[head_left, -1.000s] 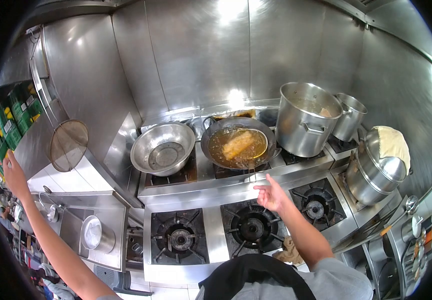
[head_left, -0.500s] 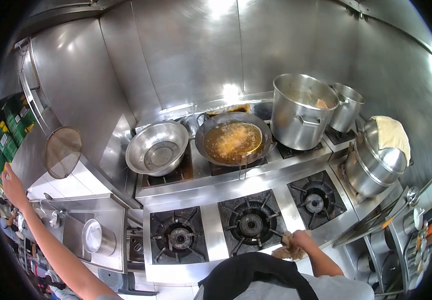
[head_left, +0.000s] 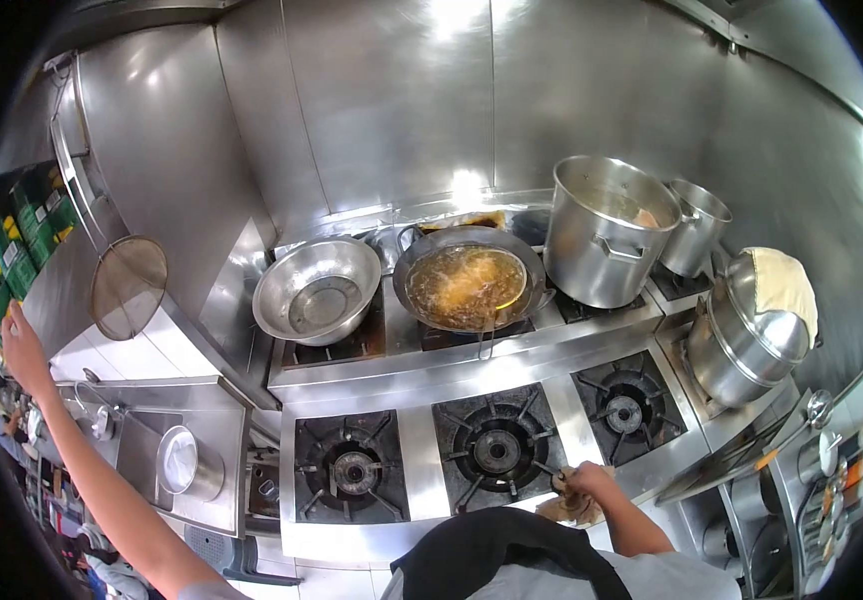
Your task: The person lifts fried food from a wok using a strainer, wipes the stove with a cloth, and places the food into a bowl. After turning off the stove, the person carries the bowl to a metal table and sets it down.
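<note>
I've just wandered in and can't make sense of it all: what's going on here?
A person is at a stainless-steel stove. Their right hand grips a crumpled brown cloth at its front edge. Their left hand is stretched out sideways near green-and-yellow boxes; whether it touches anything is unclear. Golden food sits in bubbling brown liquid in a round black wok, between a wide silver metal basin and a tall silver metal pot.

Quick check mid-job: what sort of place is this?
Probably a restaurant kitchen: there's a dark round metal wok of bubbling liquid, a tall silver metal stockpot and black round gas burners.
</note>
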Demonstrator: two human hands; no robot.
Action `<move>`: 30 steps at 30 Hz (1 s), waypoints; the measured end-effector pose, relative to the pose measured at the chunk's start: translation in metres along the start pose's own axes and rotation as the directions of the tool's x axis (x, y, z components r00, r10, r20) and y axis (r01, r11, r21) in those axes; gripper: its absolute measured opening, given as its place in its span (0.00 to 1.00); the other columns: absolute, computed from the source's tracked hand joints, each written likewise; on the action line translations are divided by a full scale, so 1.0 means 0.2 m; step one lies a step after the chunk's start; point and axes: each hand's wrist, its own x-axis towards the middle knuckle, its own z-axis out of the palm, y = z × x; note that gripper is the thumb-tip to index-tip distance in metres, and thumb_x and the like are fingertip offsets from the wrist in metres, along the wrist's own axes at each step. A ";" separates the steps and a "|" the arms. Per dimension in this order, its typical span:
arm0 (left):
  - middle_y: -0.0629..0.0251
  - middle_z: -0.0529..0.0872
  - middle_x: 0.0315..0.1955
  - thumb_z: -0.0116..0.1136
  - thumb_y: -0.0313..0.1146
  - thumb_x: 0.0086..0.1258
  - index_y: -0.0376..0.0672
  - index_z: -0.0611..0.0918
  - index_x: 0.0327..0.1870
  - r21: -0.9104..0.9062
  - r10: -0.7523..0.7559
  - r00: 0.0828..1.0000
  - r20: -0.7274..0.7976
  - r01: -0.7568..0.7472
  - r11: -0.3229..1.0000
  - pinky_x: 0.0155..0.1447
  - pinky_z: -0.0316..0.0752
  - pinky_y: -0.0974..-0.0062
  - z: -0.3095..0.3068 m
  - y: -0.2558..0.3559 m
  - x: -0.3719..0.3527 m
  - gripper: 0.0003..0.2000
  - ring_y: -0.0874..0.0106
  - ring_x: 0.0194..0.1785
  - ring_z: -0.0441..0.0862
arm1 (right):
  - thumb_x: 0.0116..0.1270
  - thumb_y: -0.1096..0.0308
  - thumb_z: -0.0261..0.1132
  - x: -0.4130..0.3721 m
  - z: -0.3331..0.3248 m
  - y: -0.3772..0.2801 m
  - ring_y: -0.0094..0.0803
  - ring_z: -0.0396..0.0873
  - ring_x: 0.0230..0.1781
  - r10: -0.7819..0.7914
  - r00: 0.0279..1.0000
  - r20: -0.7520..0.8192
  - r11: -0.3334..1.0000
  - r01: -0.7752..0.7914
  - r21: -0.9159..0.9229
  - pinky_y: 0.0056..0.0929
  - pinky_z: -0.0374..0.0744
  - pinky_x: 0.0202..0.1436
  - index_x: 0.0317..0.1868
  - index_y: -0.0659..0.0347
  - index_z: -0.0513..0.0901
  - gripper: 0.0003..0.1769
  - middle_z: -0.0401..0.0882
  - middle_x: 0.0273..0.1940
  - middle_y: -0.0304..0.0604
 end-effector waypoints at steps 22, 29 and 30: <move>0.47 0.80 0.44 0.40 0.59 0.67 0.38 0.77 0.50 0.009 0.027 1.000 0.006 -0.027 1.000 0.52 0.67 0.61 -0.01 0.01 -0.01 0.30 0.52 0.50 0.75 | 0.66 0.53 0.56 0.05 -0.18 -0.97 0.27 0.68 0.23 -0.460 0.888 0.024 0.152 0.052 0.987 0.47 0.80 0.47 0.47 0.68 0.70 0.23 0.68 0.46 0.46; 0.47 0.80 0.45 0.40 0.59 0.66 0.37 0.78 0.49 0.033 -0.010 1.000 0.028 0.009 0.999 0.53 0.67 0.62 0.00 -0.01 0.02 0.30 0.51 0.51 0.75 | 0.61 0.73 0.57 0.08 -0.33 -1.46 0.26 0.65 0.17 -0.623 0.782 -0.013 -0.187 -0.133 0.973 0.41 0.82 0.41 0.31 0.61 0.68 0.05 0.64 0.23 0.41; 0.47 0.80 0.45 0.40 0.59 0.66 0.37 0.78 0.49 0.033 -0.010 1.000 0.027 0.009 0.999 0.53 0.67 0.62 -0.01 0.00 0.01 0.30 0.51 0.51 0.75 | 0.61 0.73 0.57 0.14 -0.32 -1.48 0.26 0.65 0.17 -0.624 0.781 -0.013 -0.188 -0.134 0.973 0.41 0.82 0.41 0.31 0.61 0.68 0.05 0.64 0.23 0.41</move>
